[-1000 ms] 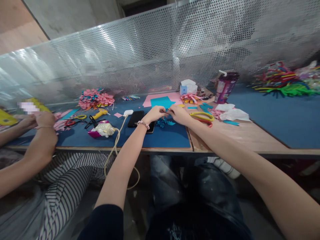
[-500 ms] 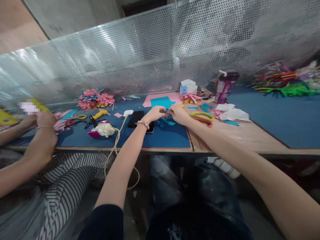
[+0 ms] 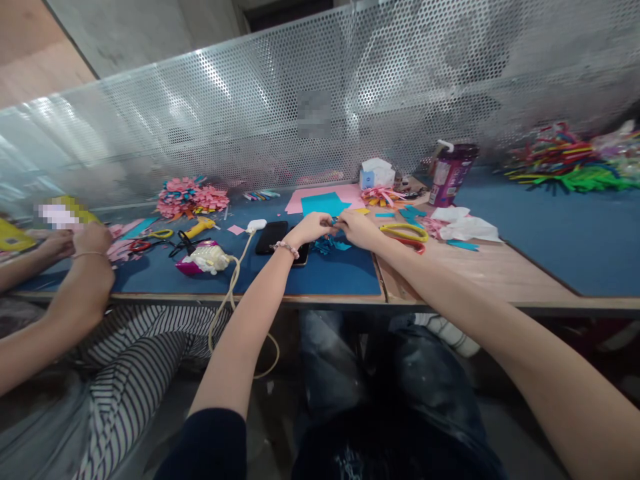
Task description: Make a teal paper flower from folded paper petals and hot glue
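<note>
Over the blue mat (image 3: pixel 340 283), close to its right-hand edge, the bare left hand (image 3: pixel 315 228) and the bare right hand (image 3: pixel 356 228) meet. Both are nearly closed, thumbs and fingertips pinched on a small piece of blue paper (image 3: pixel 335 220), mostly hidden by the fingers. Curled blue paper strips (image 3: pixel 325 245) lie on the mat just below them. A beaded pink bracelet (image 3: pixel 287 249) circles the left wrist, next to a flat black phone (image 3: pixel 273 238); a second dark phone (image 3: pixel 302 256) lies partly hidden under that wrist.

Beyond the hands, a bright blue paper sheet (image 3: pixel 323 203) rests on a larger pink paper sheet (image 3: pixel 296 203). Beside the right forearm are yellow-handled scissors (image 3: pixel 406 232), and past them stands a purple cup with a white straw (image 3: pixel 450 177). Toward the left, a yellow glue gun (image 3: pixel 200 228) lies near a fluffy bundle of pink and blue paper (image 3: pixel 193 199). At far left, another person's hand (image 3: pixel 93 237) holds a yellow item (image 3: pixel 86 213).
</note>
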Tool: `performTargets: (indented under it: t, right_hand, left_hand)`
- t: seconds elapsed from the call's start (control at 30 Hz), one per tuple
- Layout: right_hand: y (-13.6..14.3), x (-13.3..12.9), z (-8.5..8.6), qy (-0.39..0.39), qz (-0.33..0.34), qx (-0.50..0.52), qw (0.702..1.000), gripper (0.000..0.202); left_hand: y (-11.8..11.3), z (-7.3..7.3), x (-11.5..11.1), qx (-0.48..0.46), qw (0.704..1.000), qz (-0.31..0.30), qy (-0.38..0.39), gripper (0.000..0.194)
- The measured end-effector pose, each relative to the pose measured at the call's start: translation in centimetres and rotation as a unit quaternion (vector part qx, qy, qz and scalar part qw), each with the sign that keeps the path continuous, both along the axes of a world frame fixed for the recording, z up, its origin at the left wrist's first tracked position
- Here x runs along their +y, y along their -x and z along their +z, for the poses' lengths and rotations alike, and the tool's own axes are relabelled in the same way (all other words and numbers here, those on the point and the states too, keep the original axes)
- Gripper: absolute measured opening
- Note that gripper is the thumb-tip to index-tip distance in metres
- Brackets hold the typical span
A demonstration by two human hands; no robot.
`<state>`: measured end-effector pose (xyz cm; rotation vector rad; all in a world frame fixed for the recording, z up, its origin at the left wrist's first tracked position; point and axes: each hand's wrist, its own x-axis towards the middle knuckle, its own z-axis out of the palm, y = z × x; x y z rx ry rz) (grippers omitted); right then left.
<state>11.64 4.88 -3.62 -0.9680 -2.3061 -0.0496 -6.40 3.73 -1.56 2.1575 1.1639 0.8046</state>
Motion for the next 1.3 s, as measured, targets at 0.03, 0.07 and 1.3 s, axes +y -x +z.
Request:
performTargets:
  t: [0.03, 0.07, 1.3]
  right_hand:
    - [0.0, 0.0, 0.0, -0.001, 0.0, -0.002, 1.0, 0.017]
    - [0.0, 0.0, 0.0, -0.001, 0.0, -0.004, 1.0, 0.017]
    - [-0.1, 0.1, 0.1, -0.037, -0.016, -0.003, 0.999, 0.022]
  left_hand:
    - [0.0, 0.0, 0.0, 0.0, 1.0, -0.001, 0.001, 0.019]
    - [0.0, 0.0, 0.0, 0.0, 1.0, -0.002, 0.002, 0.019]
    - [1.9, 2.1, -0.7, 0.023, 0.999, 0.005, 0.023, 0.032]
